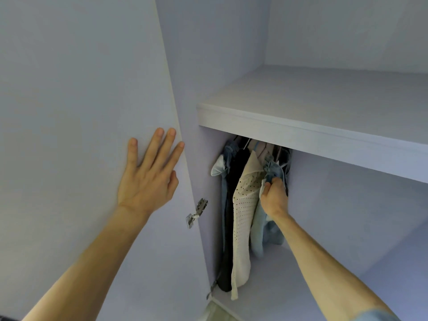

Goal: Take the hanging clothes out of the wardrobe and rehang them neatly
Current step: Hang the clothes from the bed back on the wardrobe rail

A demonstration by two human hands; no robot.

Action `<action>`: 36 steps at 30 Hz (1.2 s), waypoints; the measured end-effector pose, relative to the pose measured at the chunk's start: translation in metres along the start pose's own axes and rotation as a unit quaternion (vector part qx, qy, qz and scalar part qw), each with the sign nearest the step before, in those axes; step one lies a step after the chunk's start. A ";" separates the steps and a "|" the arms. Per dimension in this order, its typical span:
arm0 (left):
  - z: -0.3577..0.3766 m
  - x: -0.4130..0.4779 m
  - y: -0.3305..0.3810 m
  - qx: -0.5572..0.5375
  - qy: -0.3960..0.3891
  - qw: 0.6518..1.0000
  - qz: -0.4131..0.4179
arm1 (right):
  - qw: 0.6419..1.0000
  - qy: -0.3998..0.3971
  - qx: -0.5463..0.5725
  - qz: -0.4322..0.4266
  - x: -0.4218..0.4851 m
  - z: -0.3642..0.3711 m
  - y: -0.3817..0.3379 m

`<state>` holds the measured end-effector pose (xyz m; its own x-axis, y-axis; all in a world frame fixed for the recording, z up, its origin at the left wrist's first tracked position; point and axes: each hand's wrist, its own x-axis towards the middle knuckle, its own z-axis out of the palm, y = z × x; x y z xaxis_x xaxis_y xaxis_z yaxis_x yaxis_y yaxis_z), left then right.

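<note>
Left hand point(148, 179) lies flat on the open door point(69, 112), fingers straight, holding nothing. Right hand point(274, 195) is curled tight round the top of the light blue garment point(257, 232), thumb pinching the fabric. We can't tell whether the fingers also catch its hanger.

The clothes hang in a tight bunch at the left end of the wardrobe, under the shelf point(301, 126). Left to right: denim piece point(223, 172), black garment point(231, 205), cream knit top point(243, 216), light blue garment. Only the hanger tips point(246, 143) show; the rail is hidden behind the shelf edge.

Risks as we see them:
- We are gripping cloth, not the hook. A pull outward could slip the garment off its hanger or stretch the neck.
- The hook is out of sight, so the lift-off is blind. It may catch on the rail or knock the shelf underside.
- The bunch is packed and touching, so the cream knit top can get dragged along. Its open holes look easy to snag.
- The door may swing in if the left hand eases off. The hinge point(196, 213) sits close to the denim piece.

Writing: we see no brand, label or readable text anywhere.
</note>
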<state>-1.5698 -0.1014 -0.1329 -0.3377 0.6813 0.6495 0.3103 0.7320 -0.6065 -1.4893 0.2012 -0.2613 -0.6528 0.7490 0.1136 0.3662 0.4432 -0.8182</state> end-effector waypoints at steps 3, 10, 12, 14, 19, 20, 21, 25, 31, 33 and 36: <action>0.000 0.000 0.001 0.000 0.009 1.000 -0.002 | 1.000 -0.007 -0.024 -0.005 0.004 -0.003 0.003; 0.001 0.000 0.001 0.007 0.020 1.000 -0.008 | 0.998 0.065 -0.006 -0.012 -0.009 -0.011 0.000; 0.001 0.000 0.002 0.002 0.022 1.000 -0.009 | 0.998 0.006 -0.021 -0.055 -0.005 -0.007 -0.001; 0.001 0.000 0.002 -0.003 0.026 1.000 -0.012 | 0.997 -0.013 -0.015 -0.076 -0.002 0.002 -0.005; 0.002 -0.001 0.002 0.007 0.019 1.000 -0.010 | 0.993 -0.069 -0.004 -0.092 0.011 0.028 -0.025; 0.003 -0.001 0.002 0.012 0.019 1.000 -0.009 | 0.991 -0.091 -0.004 -0.095 0.015 0.033 -0.029; 0.005 0.000 0.002 0.018 0.020 1.000 -0.008 | 0.989 -0.109 -0.004 -0.098 0.019 0.037 -0.032; 0.006 0.000 -0.001 0.025 0.026 0.999 -0.007 | 0.989 -0.116 -0.009 -0.089 0.033 0.044 -0.028; 0.002 0.001 -0.001 0.004 0.007 1.000 -0.010 | 0.987 -0.082 0.002 -0.136 0.029 0.032 -0.010; 0.001 0.001 -0.002 -0.005 0.001 1.000 -0.006 | 0.986 -0.085 -0.023 -0.143 0.028 0.027 -0.009; 0.000 -0.015 0.005 -0.049 -0.034 0.998 -0.006 | 0.987 -0.103 -0.067 -0.103 0.016 0.016 -0.008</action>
<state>-1.5633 -0.1083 -0.1458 -0.3997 0.6730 0.6223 0.3907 0.7392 -0.5486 -1.5134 0.2016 -0.2619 -0.8380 0.5269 0.1418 0.2872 0.6470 -0.7063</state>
